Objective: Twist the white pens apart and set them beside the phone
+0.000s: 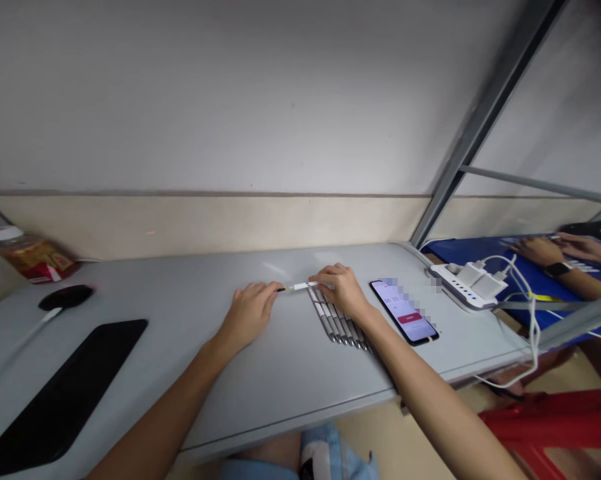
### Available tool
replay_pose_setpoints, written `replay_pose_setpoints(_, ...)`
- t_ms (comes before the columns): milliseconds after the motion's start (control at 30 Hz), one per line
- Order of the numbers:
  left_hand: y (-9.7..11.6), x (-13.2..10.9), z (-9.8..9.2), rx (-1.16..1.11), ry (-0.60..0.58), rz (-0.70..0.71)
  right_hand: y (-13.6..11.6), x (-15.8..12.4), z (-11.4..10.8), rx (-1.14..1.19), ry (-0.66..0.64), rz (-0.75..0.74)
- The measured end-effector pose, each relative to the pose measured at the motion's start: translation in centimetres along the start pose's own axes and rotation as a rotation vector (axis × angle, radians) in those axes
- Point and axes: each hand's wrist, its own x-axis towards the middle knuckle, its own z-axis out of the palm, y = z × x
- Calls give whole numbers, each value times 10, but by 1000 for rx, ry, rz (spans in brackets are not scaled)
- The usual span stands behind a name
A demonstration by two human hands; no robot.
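My left hand [251, 311] and my right hand [341, 289] hold one thin white pen [300, 287] between them, just above the grey table [290, 373]. The left fingers pinch its dark tip end. The right fingers grip its other end. Under and in front of my right hand lies a row of several silver-and-white pens [337, 321], side by side on the table.
A phone [404, 311] with a lit screen lies right of the pens. A white power strip [467, 285] with chargers and cables sits at the table's right end. A black pad [60, 397], a black mouse [65, 297] and a bottle [27, 255] are at the left. Another person's hands [560, 250] rest on a blue table.
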Motion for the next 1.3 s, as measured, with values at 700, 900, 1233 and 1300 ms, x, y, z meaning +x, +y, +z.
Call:
replay_pose_setpoints(700, 5, -1, -3, -57, -11, 74, -23, 1, 0, 428, -108, 26)
replay_pose_setpoints(900, 4, -1, -5, -71, 8, 106, -23, 2, -3, 658, -156, 176)
replay_pose_setpoints(1233, 4, -1, -4, -72, -14, 103, -21, 1, -9, 611, -238, 202)
replay_pose_setpoints(1300, 4, -1, -5, -69, -16, 96, -20, 1, -9, 636, -198, 180)
